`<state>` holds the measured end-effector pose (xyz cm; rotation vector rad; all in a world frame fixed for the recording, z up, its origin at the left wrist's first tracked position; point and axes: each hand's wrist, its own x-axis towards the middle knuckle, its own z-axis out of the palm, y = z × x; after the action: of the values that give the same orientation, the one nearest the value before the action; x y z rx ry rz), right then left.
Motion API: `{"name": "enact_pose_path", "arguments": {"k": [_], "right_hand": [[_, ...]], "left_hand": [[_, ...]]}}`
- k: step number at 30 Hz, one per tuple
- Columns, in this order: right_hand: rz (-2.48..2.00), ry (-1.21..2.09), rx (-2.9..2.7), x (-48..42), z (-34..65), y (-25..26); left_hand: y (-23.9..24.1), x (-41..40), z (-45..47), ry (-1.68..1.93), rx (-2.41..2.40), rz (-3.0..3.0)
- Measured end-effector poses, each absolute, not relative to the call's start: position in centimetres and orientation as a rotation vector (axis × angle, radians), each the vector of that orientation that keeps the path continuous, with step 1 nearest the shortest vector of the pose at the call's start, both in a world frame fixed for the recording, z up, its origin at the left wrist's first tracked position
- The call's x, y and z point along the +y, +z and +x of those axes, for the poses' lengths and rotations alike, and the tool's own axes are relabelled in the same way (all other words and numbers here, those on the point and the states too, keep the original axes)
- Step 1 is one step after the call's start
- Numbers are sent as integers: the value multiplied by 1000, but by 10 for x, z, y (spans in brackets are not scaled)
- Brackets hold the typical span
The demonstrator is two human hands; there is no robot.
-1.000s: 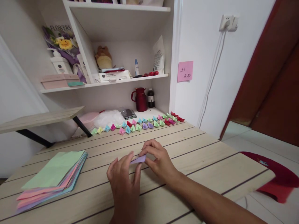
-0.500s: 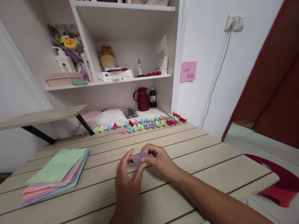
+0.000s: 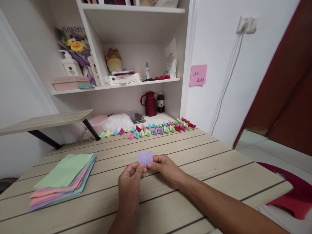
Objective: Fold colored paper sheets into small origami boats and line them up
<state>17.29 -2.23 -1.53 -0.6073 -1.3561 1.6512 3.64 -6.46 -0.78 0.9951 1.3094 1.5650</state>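
A small folded square of purple paper (image 3: 145, 157) is held up just above the table, a diagonal crease running across its face. My left hand (image 3: 131, 174) pinches its lower left edge between thumb and fingers. At the lower right corner, my right hand (image 3: 164, 167) grips the same paper, thumb in front and fingers behind. To the left lies a stack of coloured paper sheets (image 3: 65, 172), light green on top. Along the back edge stand rows of small folded paper boats (image 3: 154, 131) in several colours.
Slatted wooden table (image 3: 195, 191) under my hands. A raised wooden stand (image 3: 48, 122) is at back left. Behind, white shelves hold a red jug (image 3: 150, 104), a dark bottle (image 3: 160, 102) and a plush toy (image 3: 113, 60). A red stool (image 3: 290, 188) stands at right.
The purple paper has gone from a narrow, partly opened shape to a flat square facing me. Both hands have shifted their grip to its lower edge. The view has moved slightly.
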Motion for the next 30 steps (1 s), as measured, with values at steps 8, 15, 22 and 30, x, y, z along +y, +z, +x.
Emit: {"name": "enact_pose_path", "arguments": {"k": [8,15,22,30], "right_hand": [[-674,1667,-1437,-20,172,-18],[-715,1658,-1485,-19,172,-19],[-629,1759,-1514,-21,173,-21],[-647,1742,-1328,-18,169,-25]], "left_hand": [[-18,-62,30,1502,1182,831],[-18,-62,31,1529,1224,871],[-15,-64,28,1482,1110,873],[-10,-61,24,1642,1096,499]]}}
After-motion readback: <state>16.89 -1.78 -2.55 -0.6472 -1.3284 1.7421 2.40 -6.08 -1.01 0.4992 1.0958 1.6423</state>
